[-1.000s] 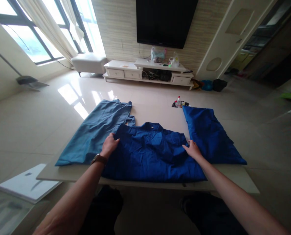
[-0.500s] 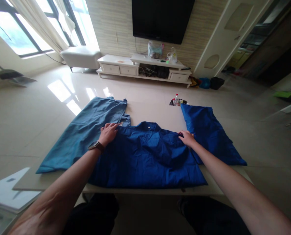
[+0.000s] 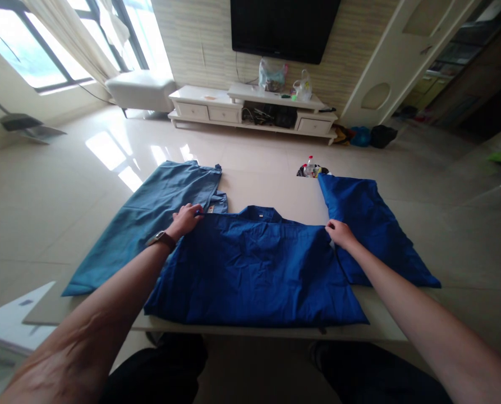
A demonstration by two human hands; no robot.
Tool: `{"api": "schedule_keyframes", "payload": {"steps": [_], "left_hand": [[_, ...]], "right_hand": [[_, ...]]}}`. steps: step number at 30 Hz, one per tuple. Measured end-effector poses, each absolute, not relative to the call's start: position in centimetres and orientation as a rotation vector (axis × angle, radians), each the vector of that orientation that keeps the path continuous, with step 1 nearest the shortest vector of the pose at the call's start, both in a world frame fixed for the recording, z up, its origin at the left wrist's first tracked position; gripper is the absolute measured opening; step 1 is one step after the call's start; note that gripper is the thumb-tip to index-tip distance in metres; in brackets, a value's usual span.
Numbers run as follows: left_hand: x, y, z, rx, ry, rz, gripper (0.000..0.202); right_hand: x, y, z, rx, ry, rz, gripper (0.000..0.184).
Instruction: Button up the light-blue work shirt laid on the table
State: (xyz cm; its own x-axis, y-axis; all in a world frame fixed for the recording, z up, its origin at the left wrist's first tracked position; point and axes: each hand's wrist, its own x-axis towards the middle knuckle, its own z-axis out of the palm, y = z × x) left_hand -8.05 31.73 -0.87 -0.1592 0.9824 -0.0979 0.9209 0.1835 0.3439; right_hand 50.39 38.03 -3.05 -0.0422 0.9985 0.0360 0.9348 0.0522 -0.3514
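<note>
A dark blue shirt (image 3: pixel 254 269) lies spread flat on a low beige table (image 3: pixel 271 191), collar away from me. My left hand (image 3: pixel 185 219), with a watch on the wrist, pinches the shirt's left shoulder corner. At the right shoulder corner my right hand (image 3: pixel 339 232) grips the cloth. A lighter blue garment (image 3: pixel 149 216) lies on the table to the left, partly under the shirt. To the right lies a folded dark blue garment (image 3: pixel 370 224).
A small bottle and clutter (image 3: pixel 311 168) sit at the table's far edge. Beyond it stand a white TV stand (image 3: pixel 250 112) with bags, a wall TV (image 3: pixel 284 28) and a white ottoman (image 3: pixel 141 90). A white board (image 3: pixel 14 314) lies at the lower left.
Both hands have slid outward and away from me along the shirt to its shoulder corners. The shirt now lies flatter and wider, with fewer wrinkles.
</note>
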Motion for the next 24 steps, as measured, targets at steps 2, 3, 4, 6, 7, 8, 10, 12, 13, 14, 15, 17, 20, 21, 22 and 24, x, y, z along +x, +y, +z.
{"api": "schedule_keyframes", "payload": {"steps": [2,3,4,6,7,8,10,12,13,14,15,17,20,21,22,24], "left_hand": [[-8.6,31.9,-0.5,1.753,2.165,0.407,0.025],[-8.9,32.0,-0.3,1.711,2.173,0.454,0.025],[-9.0,32.1,-0.2,1.664,2.19,0.49,0.025],[-8.7,32.0,-0.1,1.584,2.25,0.558,0.027],[-8.3,31.8,-0.1,1.564,2.283,0.596,0.03],[-7.8,31.5,0.0,1.556,2.316,0.626,0.035],[-6.6,29.9,0.1,1.565,2.373,0.626,0.045],[-6.0,27.0,0.4,1.583,2.402,0.527,0.057],[-6.1,25.0,0.5,1.584,2.407,0.47,0.062],[-6.4,22.8,0.6,1.563,2.415,0.425,0.065],[-6.9,20.4,0.6,1.515,2.434,0.385,0.069],[-8.2,15.6,0.3,1.305,2.409,0.312,0.076],[-9.4,9.9,-0.7,0.914,2.134,0.35,0.076],[-9.3,8.8,-1.0,0.832,2.046,0.384,0.072],[-9.0,8.0,-1.2,0.777,1.975,0.416,0.067],[-7.9,7.4,-1.0,0.706,1.881,0.486,0.059]], "right_hand": [[50.4,38.2,-3.1,-1.939,-2.054,0.304,0.014],[50.3,38.3,-3.1,-1.926,-2.047,0.284,0.014],[50.2,38.4,-3.2,-1.916,-2.038,0.265,0.014],[49.7,38.5,-3.3,-1.904,-2.011,0.235,0.014],[49.4,38.4,-3.3,-1.902,-1.994,0.221,0.015],[49.0,38.2,-3.2,-1.901,-1.975,0.208,0.018],[48.3,37.2,-2.9,-1.883,-1.948,0.183,0.03],[48.2,35.0,-2.3,-1.851,-1.987,0.196,0.04],[48.5,33.4,-1.9,-1.852,-2.037,0.233,0.041],[49.0,31.6,-1.5,-1.885,-2.097,0.292,0.039],[49.7,29.7,-1.1,-1.961,-2.153,0.373,0.036],[51.3,25.5,-0.4,-2.201,-2.189,0.608,0.04],[52.7,20.0,0.0,-2.402,-1.868,1.152,0.052],[52.7,18.7,0.0,-2.372,-1.677,1.346,0.053],[52.5,17.8,0.0,-2.303,-1.484,1.505,0.052],[51.7,16.8,0.3,-2.165,-1.185,1.644,0.049]]}}
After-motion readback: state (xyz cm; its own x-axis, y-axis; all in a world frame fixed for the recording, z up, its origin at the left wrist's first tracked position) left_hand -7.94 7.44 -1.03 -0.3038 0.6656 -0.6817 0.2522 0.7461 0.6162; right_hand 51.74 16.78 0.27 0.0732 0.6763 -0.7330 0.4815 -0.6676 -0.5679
